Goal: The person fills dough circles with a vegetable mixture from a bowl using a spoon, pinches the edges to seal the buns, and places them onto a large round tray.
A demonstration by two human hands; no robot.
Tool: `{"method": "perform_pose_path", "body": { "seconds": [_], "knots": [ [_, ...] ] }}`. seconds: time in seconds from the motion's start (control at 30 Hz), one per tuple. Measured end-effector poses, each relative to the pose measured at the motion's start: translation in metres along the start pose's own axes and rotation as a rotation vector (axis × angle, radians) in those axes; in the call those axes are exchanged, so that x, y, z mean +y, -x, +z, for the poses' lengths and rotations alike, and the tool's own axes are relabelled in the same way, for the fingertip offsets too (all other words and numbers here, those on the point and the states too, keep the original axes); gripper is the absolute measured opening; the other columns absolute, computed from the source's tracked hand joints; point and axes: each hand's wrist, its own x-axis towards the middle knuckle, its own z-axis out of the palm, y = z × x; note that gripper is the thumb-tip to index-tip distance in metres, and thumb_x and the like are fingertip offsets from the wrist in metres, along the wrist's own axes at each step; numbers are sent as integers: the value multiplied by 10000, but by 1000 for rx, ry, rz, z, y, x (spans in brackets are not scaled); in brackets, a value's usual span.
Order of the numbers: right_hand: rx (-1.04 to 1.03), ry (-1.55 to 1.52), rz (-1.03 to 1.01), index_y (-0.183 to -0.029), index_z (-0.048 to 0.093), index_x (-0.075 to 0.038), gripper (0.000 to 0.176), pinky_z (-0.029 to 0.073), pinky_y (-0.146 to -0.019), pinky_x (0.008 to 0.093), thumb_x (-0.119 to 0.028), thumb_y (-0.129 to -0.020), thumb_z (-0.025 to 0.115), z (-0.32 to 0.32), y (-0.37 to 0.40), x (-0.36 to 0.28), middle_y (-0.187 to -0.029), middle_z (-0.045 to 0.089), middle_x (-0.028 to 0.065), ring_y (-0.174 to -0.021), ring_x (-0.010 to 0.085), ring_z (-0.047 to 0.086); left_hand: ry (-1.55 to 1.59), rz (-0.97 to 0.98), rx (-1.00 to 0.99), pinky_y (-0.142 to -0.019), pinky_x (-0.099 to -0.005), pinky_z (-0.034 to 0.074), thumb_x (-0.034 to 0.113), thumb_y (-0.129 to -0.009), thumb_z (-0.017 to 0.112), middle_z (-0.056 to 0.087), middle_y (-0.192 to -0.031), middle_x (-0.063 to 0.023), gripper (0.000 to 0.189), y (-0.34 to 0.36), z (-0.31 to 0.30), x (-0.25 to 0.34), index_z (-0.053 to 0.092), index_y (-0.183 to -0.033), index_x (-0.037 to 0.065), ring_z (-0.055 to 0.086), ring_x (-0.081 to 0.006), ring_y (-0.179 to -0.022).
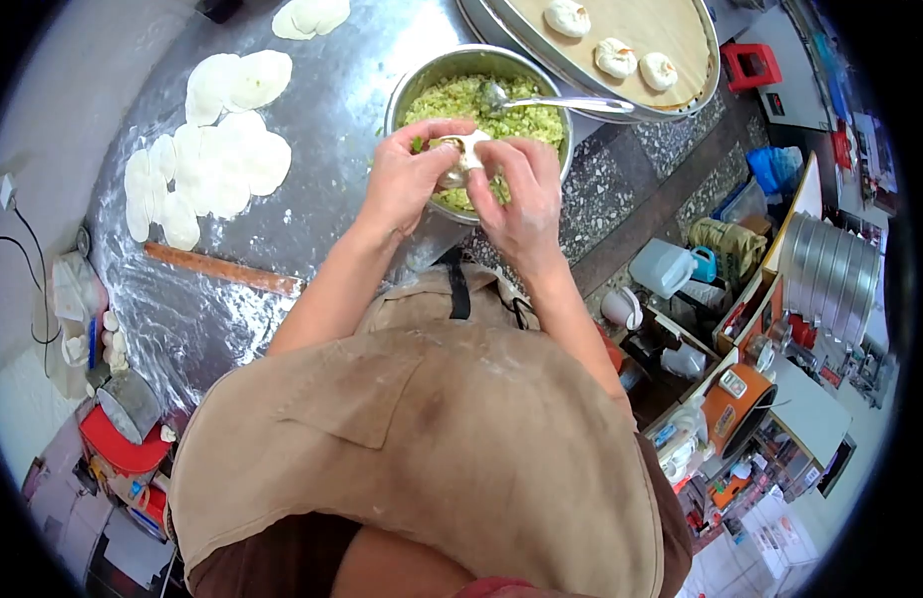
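Over a steel bowl of chopped green filling, both hands hold a partly gathered dough bun. My left hand grips it from the left, thumb at its opening. Fingers of my right hand pinch the dough edge from the other side. Part of the bun is hidden by the fingers. A metal spoon rests in the filling, its handle lying across the bowl's right rim.
Flat dough rounds overlap on the floured metal table, with a wooden rolling pin nearer me. At the upper right, a round lined tray carries three shaped buns. Shelves and stacked steamer rings stand farther right.
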Motion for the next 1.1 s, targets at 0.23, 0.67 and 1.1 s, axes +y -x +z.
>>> {"method": "perform_pose_path", "body": {
  "seconds": [0.23, 0.67, 1.1],
  "knots": [
    [-90, 61, -17, -817, 597, -54, 183, 427, -694, 380, -47, -659, 687, -10, -2, -6, -854, 570, 101, -783, 292, 531, -108, -27, 0, -549, -183, 439, 21, -795, 523, 627, -903, -36, 288, 9, 7, 12, 641, -1057, -3, 556, -54, -672],
    [147, -840, 860, -1010, 583, 36, 153, 481, -774, 236, -33, -873, 582, -17, 19, 17, -982, 629, 85, -884, 108, 591, -567, 131, 44, -696, -330, 508, 239, -862, 557, 591, -1084, -138, 238, -41, -9, -14, 638, -975, 47, 600, -240, -938],
    [29, -43, 355, -800, 623, -37, 153, 437, -749, 373, -52, -663, 689, -12, 10, -15, -866, 569, 130, -802, 287, 538, 258, -179, -150, -646, -279, 532, 347, -933, 452, 640, -901, -71, 356, -11, 13, -19, 595, -1026, 34, 627, -141, -783]
  ]
}}
